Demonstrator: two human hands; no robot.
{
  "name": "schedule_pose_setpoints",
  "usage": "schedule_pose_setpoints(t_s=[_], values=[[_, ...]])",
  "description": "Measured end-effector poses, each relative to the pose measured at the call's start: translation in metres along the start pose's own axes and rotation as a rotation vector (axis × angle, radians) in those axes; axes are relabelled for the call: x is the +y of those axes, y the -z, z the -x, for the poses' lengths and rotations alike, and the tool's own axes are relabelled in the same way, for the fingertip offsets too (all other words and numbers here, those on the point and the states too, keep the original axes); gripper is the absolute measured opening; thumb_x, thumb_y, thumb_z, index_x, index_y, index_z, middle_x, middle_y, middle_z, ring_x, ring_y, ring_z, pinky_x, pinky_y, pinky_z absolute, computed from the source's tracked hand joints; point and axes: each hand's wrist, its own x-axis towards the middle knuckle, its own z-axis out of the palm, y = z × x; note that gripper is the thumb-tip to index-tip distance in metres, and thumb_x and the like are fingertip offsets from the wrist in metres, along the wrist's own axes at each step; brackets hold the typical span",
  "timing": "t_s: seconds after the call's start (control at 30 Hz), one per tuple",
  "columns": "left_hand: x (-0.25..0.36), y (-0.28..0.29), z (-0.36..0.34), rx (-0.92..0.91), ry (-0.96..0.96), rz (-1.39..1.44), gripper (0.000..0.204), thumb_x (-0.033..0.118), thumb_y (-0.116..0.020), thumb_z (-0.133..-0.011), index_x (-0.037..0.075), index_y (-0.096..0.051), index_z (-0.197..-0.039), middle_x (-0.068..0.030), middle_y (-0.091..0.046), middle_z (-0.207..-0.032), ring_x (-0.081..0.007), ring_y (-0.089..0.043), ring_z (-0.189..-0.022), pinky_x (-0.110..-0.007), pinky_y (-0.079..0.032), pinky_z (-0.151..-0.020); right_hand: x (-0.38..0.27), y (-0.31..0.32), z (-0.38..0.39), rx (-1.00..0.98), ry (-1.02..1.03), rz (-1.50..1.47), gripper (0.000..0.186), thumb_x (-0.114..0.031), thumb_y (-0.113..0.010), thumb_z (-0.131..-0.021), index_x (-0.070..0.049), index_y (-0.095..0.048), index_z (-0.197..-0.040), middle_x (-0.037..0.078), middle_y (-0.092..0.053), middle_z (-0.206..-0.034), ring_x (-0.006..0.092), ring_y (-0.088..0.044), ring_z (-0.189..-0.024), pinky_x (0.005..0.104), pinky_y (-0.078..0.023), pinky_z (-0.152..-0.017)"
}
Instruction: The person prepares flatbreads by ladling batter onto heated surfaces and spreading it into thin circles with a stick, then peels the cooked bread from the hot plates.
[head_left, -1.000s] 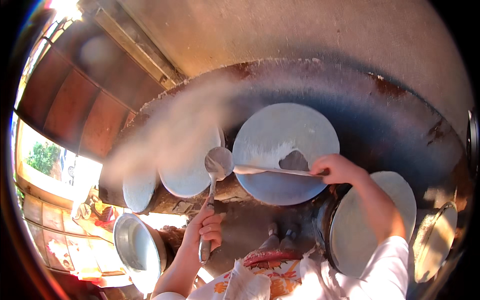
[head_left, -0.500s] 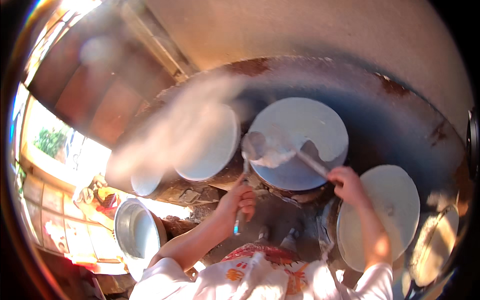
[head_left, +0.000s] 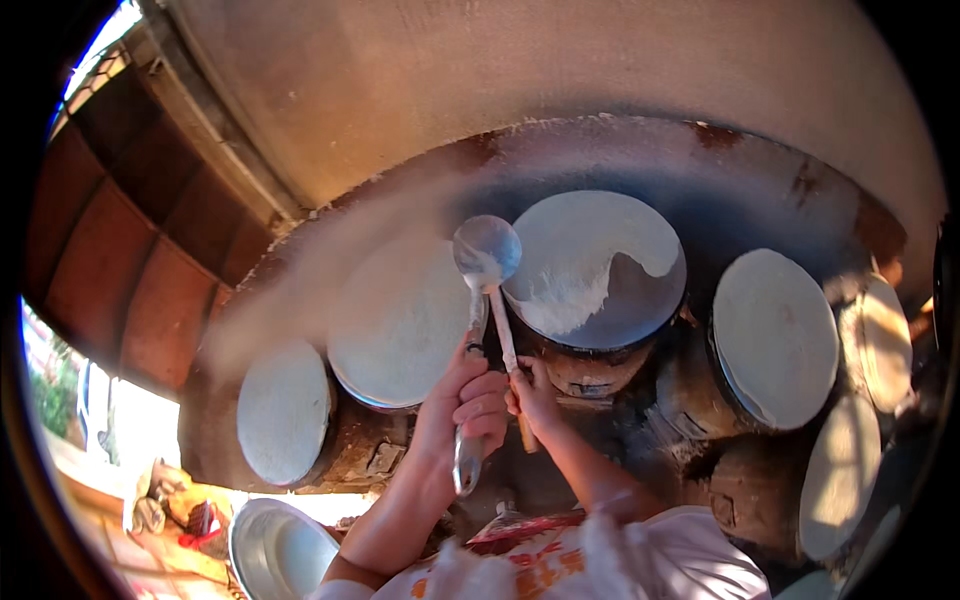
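My left hand (head_left: 472,405) is wrapped round the metal handle of a ladle (head_left: 487,247), whose round bowl is raised between two griddles. My right hand (head_left: 535,397) grips a slim whitish tool with a wooden handle end (head_left: 527,435). Its upper end meets the ladle just below the bowl; the shape of its head cannot be made out. Behind the hands, a round griddle (head_left: 640,305) carries white batter (head_left: 590,235) with a ragged edge, leaving a dark bare patch at lower right. Left of the ladle lies another pale round griddle (head_left: 400,330), partly veiled by steam.
Smaller pale rounds stand at left (head_left: 283,415) and right (head_left: 777,338), with others at the far right (head_left: 840,478). A metal pot (head_left: 283,545) with whitish liquid sits at lower left. A curved soot-darkened wall (head_left: 720,190) rings the stoves. Steam (head_left: 340,260) drifts over the left side.
My right hand has moved left, off the central griddle, bringing its tool against the ladle. My left hand has stayed closed on the ladle. The view has shifted, and the steam has thinned.
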Motion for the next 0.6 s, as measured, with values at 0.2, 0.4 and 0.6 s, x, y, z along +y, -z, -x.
schedule_pose_setpoints(t_s=[0.2, 0.4, 0.6], values=[[0.014, -0.007, 0.059, 0.06, -0.046, -0.124, 0.043, 0.01, -0.04, -0.093, 0.037, -0.04, -0.126, 0.0043, -0.03, -0.059, -0.004, -0.03, -0.04, -0.018, -0.025, -0.032, -0.002, 0.019, 0.09, 0.252, -0.02, -0.103, 0.025, -0.017, -0.045, -0.094, -0.022, -0.038, -0.117, 0.0, -0.044, -0.076, 0.0047, -0.035, -0.047, 0.0195, -0.029, -0.038], [0.013, -0.002, 0.047, -0.056, -0.038, -0.345, 0.052, 0.008, -0.038, -0.093, 0.038, -0.028, -0.134, 0.004, -0.03, -0.059, -0.0044, -0.03, -0.039, -0.017, -0.026, -0.032, -0.001, -0.026, 0.031, 0.149, -0.048, 0.068, 0.023, -0.015, -0.044, -0.094, -0.016, -0.04, -0.117, 0.002, -0.048, -0.072, 0.0062, -0.037, -0.044, 0.0227, -0.03, -0.037], [0.019, -0.004, 0.06, -0.062, 0.143, -0.063, 0.017, 0.016, -0.035, -0.095, 0.017, -0.051, -0.101, 0.0029, -0.035, -0.058, -0.0063, -0.035, -0.039, -0.021, -0.033, -0.034, -0.002, 0.015, 0.103, 0.264, -0.106, -0.292, 0.027, -0.016, -0.048, -0.093, -0.019, -0.041, -0.119, 0.003, -0.047, -0.074, 0.0068, -0.037, -0.047, 0.0213, -0.029, -0.039]])
